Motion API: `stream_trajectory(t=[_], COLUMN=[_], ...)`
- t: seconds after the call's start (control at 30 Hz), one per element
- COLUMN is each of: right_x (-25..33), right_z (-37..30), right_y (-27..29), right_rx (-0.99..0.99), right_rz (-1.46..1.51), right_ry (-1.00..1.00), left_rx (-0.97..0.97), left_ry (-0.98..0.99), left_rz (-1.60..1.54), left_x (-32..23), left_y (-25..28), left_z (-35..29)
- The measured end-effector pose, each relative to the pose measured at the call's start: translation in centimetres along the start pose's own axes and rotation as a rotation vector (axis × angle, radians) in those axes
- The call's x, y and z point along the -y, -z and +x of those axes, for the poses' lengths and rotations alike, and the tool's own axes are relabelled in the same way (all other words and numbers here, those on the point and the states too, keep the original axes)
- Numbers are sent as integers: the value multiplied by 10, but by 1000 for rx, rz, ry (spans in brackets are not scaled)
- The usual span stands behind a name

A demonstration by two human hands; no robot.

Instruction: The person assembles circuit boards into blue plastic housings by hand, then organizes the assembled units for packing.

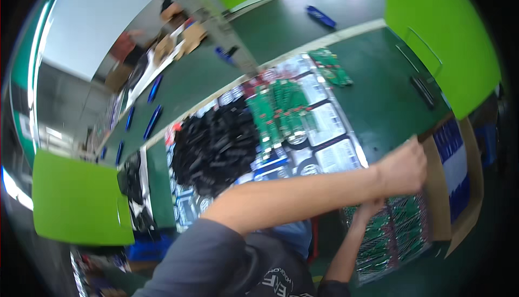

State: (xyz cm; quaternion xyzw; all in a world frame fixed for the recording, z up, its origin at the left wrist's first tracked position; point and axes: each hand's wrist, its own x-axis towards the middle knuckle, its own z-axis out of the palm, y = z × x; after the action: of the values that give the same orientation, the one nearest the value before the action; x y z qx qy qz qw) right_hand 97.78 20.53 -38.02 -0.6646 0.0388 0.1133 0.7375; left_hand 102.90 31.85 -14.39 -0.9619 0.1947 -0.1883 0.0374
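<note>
My left arm reaches across to the right, and my left hand [403,170] is closed in a fist beside an open cardboard box. Whatever it may hold is hidden. Below its wrist, my right hand [370,209] has its fingers curled at the upper edge of a pack of green circuit boards [397,227]. The left forearm partly covers it, so I cannot make out what is between its fingers. The boards lie in rows at the lower right, with pinkish edging and what looks like clear plastic around them.
The cardboard box [437,183] has blue-and-white contents. A heap of black parts [216,145] and rows of green boards [281,108] lie on a printed mat [331,121]. More boards [331,67] lie beyond. Green panels [81,197] flank the bench; blue tools [153,122] lie farther off.
</note>
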Motion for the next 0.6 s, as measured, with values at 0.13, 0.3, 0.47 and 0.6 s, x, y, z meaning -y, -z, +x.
stream_trajectory(t=[0.13, 0.3, 0.47, 0.6], right_x=[28, 61, 95, 133], right_z=[-30, -64, -92, -135], right_y=[23, 15, 9, -43], right_rx=[46, 31, 13, 138], right_rz=[-262, -300, -485, -126], right_ry=[34, 147, 408, 418], left_rx=[-2, 376, 170, 15], left_ry=[-14, 160, 523, 767], left_rz=[153, 452, 382, 218], left_x=[-44, -33, -65, -87], left_y=[153, 313, 347, 374], left_z=[-79, -187, -277, -334])
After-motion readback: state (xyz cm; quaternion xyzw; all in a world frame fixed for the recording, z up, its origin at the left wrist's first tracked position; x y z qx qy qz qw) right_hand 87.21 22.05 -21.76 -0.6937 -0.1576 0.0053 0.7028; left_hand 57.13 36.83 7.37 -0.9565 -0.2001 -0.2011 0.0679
